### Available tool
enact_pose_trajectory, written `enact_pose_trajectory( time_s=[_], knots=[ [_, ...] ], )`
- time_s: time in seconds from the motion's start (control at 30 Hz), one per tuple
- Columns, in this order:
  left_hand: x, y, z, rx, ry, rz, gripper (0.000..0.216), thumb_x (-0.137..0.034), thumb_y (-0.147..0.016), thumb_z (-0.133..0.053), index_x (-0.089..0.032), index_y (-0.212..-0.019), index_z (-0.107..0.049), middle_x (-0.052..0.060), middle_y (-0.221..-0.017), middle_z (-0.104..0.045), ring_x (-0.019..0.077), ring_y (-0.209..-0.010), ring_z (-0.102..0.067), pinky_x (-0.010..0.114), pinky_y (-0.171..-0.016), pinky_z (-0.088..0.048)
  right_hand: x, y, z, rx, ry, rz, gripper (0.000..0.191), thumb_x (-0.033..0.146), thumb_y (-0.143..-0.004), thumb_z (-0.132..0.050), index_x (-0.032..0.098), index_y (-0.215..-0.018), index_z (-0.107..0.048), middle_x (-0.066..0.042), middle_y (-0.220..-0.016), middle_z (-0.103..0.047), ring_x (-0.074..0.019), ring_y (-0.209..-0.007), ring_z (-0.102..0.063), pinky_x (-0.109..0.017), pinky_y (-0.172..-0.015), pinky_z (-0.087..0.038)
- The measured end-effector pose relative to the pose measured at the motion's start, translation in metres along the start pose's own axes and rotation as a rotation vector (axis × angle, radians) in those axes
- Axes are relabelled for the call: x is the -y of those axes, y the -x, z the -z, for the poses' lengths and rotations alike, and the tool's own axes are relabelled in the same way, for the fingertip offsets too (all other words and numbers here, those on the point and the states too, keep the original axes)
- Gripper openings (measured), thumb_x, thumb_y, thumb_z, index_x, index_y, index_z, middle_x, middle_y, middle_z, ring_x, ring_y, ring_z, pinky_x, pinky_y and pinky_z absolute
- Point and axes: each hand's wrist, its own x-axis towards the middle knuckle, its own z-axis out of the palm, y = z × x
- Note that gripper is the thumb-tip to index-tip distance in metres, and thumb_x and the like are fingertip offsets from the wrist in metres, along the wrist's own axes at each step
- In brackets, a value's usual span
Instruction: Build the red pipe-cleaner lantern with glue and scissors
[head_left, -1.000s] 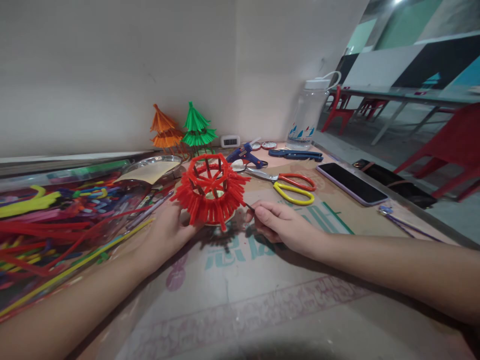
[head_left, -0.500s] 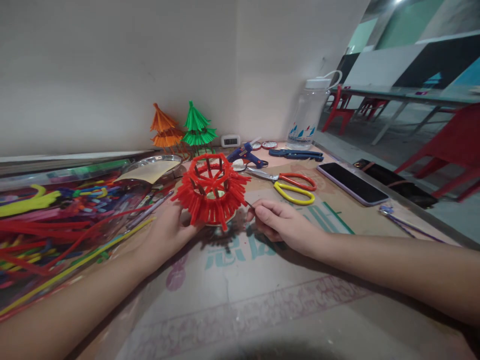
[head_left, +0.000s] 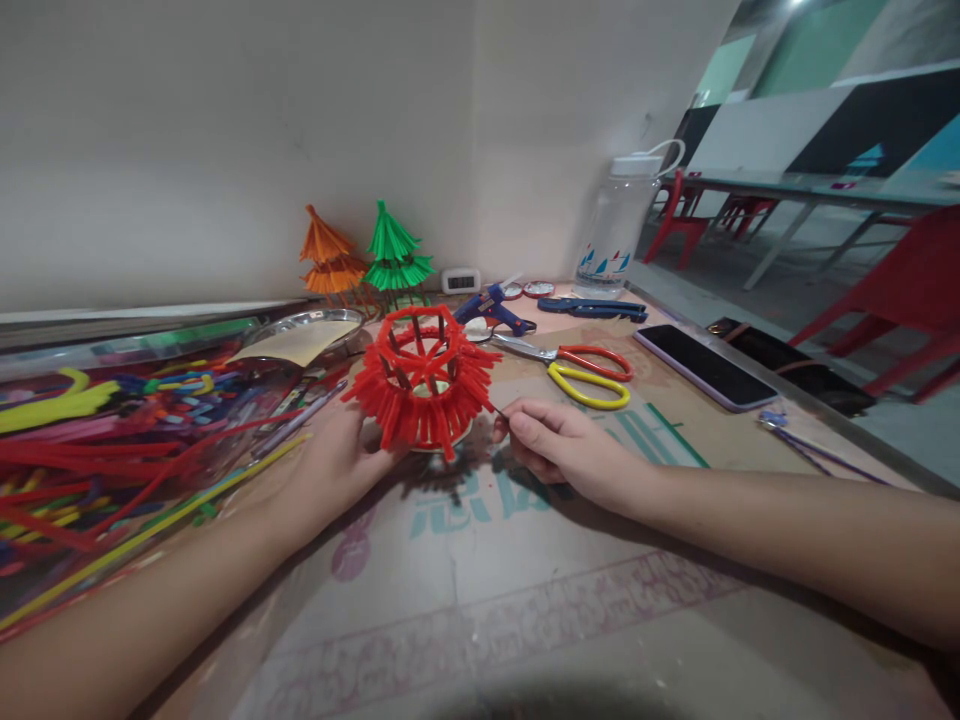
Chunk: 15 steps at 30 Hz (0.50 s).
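Observation:
A red pipe-cleaner model [head_left: 420,420], with a fringed skirt and an open frame of dark posts on top, is held just above the work surface. My left hand [head_left: 337,450] is closed on its lower left side; part of the fingers is hidden behind it. To the right, my right hand [head_left: 551,440] pinches a thin dark stick-like piece [head_left: 500,411] whose tip meets the red fringe. What kind of piece it is cannot be made out. Behind the model stand a green pipe-cleaner pavilion [head_left: 400,255] and an orange one [head_left: 328,255].
Scissors [head_left: 592,375] with red and yellow handles lie beyond my right hand, near a blue glue gun [head_left: 496,308]. A phone [head_left: 705,367] and a water bottle [head_left: 611,230] are to the right. Pipe cleaners [head_left: 67,450] fill the left side, beside a round clear tray [head_left: 364,338].

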Motion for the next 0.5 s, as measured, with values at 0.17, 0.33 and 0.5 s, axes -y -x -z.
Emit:
enact_pose_trajectory(
  time_s=[0.17, 0.33, 0.5],
  knots=[
    [-0.0039, -0.0002, 0.0021, 0.006, 0.006, 0.004, 0.018, -0.035, -0.085, -0.057, -0.02, -0.093, -0.065, 0.004, -0.085, -0.074, 0.0227, -0.075, -0.067, 0.037, -0.078, -0.054, 0.0002, -0.0001, -0.0002, 0.003, 0.011, -0.001, 0.046, 0.061, -0.088, -0.06, 0.015, -0.088, -0.059, 0.009, -0.055, -0.035, -0.0063, -0.046, -0.027, -0.021, -0.039, -0.017],
    [-0.0004, 0.0011, 0.0016, 0.012, -0.026, -0.01, 0.02, -0.035, -0.086, -0.059, -0.021, -0.099, -0.066, 0.003, -0.083, -0.072, 0.0216, -0.073, -0.065, 0.036, -0.078, -0.054, -0.001, -0.0012, 0.0001, -0.002, -0.003, 0.003, 0.043, 0.059, -0.088, -0.061, 0.016, -0.087, -0.06, 0.009, -0.054, -0.034, -0.0062, -0.046, -0.026, -0.02, -0.039, -0.016],
    [0.004, 0.0017, -0.0019, 0.001, 0.008, -0.01, 0.021, -0.035, -0.087, -0.058, -0.02, -0.098, -0.066, 0.006, -0.093, -0.074, 0.0239, -0.081, -0.068, 0.037, -0.078, -0.054, -0.0004, -0.0014, 0.0003, 0.002, -0.011, -0.007, 0.042, 0.057, -0.09, -0.06, 0.016, -0.087, -0.06, 0.01, -0.053, -0.032, -0.0062, -0.046, -0.026, -0.02, -0.039, -0.015]
  ],
)
